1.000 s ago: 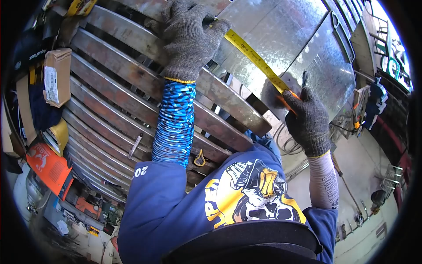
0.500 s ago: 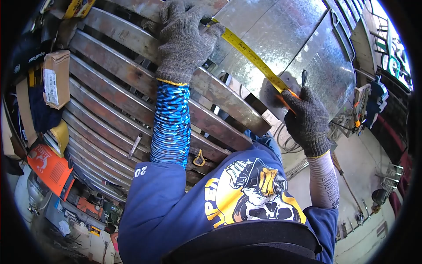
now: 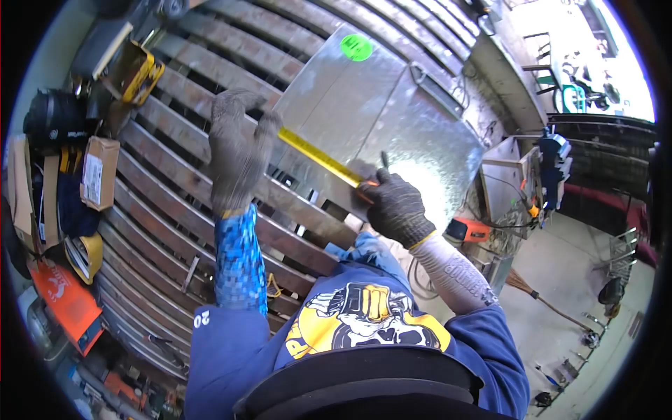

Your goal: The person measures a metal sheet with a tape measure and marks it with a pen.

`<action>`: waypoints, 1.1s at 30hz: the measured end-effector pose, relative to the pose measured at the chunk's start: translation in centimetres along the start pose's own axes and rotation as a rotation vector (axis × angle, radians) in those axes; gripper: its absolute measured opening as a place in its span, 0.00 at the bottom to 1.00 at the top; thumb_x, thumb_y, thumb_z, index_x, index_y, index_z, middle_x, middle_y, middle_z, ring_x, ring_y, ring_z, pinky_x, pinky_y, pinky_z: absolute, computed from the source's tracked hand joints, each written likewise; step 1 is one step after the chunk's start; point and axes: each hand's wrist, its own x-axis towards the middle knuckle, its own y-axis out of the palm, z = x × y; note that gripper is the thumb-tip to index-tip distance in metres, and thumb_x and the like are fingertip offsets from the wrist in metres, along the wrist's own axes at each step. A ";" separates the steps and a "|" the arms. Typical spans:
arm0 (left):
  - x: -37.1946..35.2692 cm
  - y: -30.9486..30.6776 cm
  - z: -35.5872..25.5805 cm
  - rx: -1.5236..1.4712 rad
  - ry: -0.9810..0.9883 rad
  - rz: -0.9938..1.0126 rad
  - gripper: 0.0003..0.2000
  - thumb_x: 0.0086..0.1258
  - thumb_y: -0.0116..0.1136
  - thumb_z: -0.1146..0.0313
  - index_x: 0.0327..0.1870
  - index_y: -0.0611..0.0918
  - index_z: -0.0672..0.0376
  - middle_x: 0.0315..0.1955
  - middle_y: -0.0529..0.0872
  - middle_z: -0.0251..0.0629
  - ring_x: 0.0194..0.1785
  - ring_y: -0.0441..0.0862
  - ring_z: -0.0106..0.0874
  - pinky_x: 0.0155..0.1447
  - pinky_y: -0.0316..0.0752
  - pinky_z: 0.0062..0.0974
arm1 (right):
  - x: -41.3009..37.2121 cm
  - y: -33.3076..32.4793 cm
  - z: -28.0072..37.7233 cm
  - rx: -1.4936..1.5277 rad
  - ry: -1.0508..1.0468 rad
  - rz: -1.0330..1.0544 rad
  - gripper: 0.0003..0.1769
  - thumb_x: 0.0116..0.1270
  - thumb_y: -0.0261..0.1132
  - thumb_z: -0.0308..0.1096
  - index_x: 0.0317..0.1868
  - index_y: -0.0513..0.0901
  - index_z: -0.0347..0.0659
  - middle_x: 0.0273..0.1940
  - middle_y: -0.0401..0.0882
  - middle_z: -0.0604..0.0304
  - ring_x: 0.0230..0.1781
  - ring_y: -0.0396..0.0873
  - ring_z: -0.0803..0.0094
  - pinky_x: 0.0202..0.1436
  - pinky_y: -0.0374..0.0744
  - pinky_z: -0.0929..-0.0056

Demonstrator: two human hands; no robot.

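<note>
A grey metal sheet (image 3: 329, 91) with a green round sticker (image 3: 355, 47) lies on the slatted metal table (image 3: 175, 91). A yellow tape measure blade (image 3: 315, 154) stretches over the sheet's near edge between my gloved hands. At its left end my left hand (image 3: 238, 140) is at the sheet's corner, the fingers bent and blurred, so its hold on the tape is unclear. My right hand (image 3: 399, 208) is closed round the tape's other end, where an orange part shows, and a dark thin marker-like item (image 3: 384, 159) sticks up from it.
A cardboard box (image 3: 100, 173), an orange machine (image 3: 63, 304) and a yellow tool (image 3: 143, 73) are at the left. A metal handle frame (image 3: 435, 89) rests by the sheet's far edge. An orange-and-black tool (image 3: 467, 229) and a broom (image 3: 532, 290) are at the right.
The view has shifted, showing more of the sheet and its green sticker. Both hands appear lower and further left, with the tape still stretched between them.
</note>
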 end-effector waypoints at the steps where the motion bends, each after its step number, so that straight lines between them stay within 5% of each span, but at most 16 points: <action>1: -0.1 -0.4 -3.8 -0.319 0.046 -0.020 0.16 0.61 0.74 0.70 0.49 0.86 0.62 0.50 0.85 0.45 0.59 0.82 0.39 0.65 0.76 0.40 | 0.1 -0.2 -0.1 -0.017 0.017 0.058 0.07 0.60 0.67 0.36 0.39 0.86 0.49 0.45 0.81 0.52 0.45 0.85 0.52 0.45 0.84 0.52; 3: -4.6 -0.5 -10.0 -0.785 0.033 0.084 0.16 0.61 0.74 0.70 0.50 0.86 0.62 0.49 0.86 0.45 0.56 0.83 0.39 0.64 0.77 0.41 | -0.1 -0.3 -0.8 0.086 -0.020 0.059 0.15 0.63 0.67 0.36 0.51 0.89 0.57 0.44 0.78 0.53 0.44 0.84 0.50 0.43 0.82 0.51; 4: -2.3 -1.5 -14.5 -0.912 0.256 0.584 0.15 0.62 0.73 0.71 0.50 0.87 0.60 0.46 0.86 0.44 0.52 0.85 0.42 0.59 0.79 0.42 | 0.0 -0.3 -1.1 0.082 -0.035 0.044 0.15 0.63 0.67 0.36 0.51 0.89 0.57 0.44 0.78 0.53 0.44 0.84 0.50 0.43 0.82 0.51; 6: -2.0 0.3 -17.5 -0.902 0.309 0.565 0.15 0.62 0.73 0.71 0.50 0.87 0.60 0.46 0.86 0.44 0.52 0.85 0.42 0.58 0.79 0.42 | 0.5 -0.6 -1.4 0.147 0.010 0.129 0.07 0.63 0.66 0.38 0.41 0.86 0.50 0.45 0.80 0.54 0.48 0.84 0.53 0.49 0.83 0.51; 13: -4.9 1.3 -22.7 -0.955 0.506 0.504 0.14 0.62 0.72 0.71 0.49 0.87 0.59 0.45 0.86 0.44 0.51 0.85 0.42 0.57 0.79 0.41 | -0.7 -0.8 -1.9 0.184 -0.024 0.030 0.15 0.60 0.71 0.43 0.47 0.89 0.54 0.45 0.81 0.52 0.49 0.84 0.50 0.52 0.84 0.54; 16: -6.4 1.1 -24.3 -0.949 0.555 0.464 0.14 0.62 0.72 0.71 0.49 0.88 0.59 0.45 0.85 0.43 0.51 0.85 0.42 0.57 0.79 0.41 | -1.4 -0.1 -3.3 0.238 -0.130 -0.158 0.19 0.56 0.75 0.40 0.50 0.90 0.52 0.43 0.81 0.50 0.45 0.84 0.48 0.49 0.83 0.53; 19: -7.0 1.4 -26.0 -0.965 0.654 0.432 0.14 0.62 0.72 0.71 0.49 0.88 0.59 0.45 0.85 0.43 0.51 0.85 0.42 0.56 0.79 0.41 | -1.8 -0.5 -4.8 0.309 -0.068 -0.071 0.19 0.56 0.75 0.40 0.50 0.90 0.51 0.42 0.80 0.48 0.43 0.84 0.47 0.47 0.83 0.53; 27: -5.8 5.4 -33.1 -0.966 1.047 0.490 0.13 0.62 0.72 0.72 0.49 0.88 0.58 0.44 0.85 0.43 0.50 0.84 0.42 0.55 0.79 0.41 | -4.4 -0.8 -14.4 0.596 -0.179 -0.289 0.22 0.50 0.75 0.30 0.49 0.91 0.44 0.39 0.80 0.50 0.38 0.82 0.52 0.44 0.82 0.59; 31: -7.9 12.7 -36.2 -1.086 1.023 0.483 0.13 0.63 0.72 0.72 0.49 0.88 0.58 0.44 0.85 0.43 0.50 0.84 0.42 0.54 0.79 0.40 | -8.1 -1.6 -21.7 0.934 -0.280 -0.335 0.24 0.52 0.74 0.23 0.52 0.90 0.37 0.39 0.80 0.55 0.43 0.83 0.64 0.49 0.82 0.67; 32: -10.3 16.7 -36.0 -1.453 0.614 0.371 0.10 0.64 0.70 0.74 0.46 0.89 0.56 0.42 0.85 0.41 0.48 0.84 0.41 0.51 0.79 0.40 | -9.2 -2.1 -23.7 0.952 -0.250 -0.276 0.24 0.52 0.74 0.23 0.52 0.90 0.37 0.39 0.80 0.55 0.43 0.83 0.64 0.49 0.82 0.67; 33: -10.1 18.0 -34.1 -1.215 0.791 0.269 0.11 0.63 0.71 0.75 0.46 0.89 0.57 0.42 0.86 0.42 0.49 0.84 0.40 0.50 0.79 0.40 | -10.0 -3.1 -25.8 0.853 -0.215 -0.233 0.24 0.52 0.73 0.24 0.53 0.89 0.37 0.40 0.81 0.54 0.43 0.83 0.64 0.50 0.82 0.68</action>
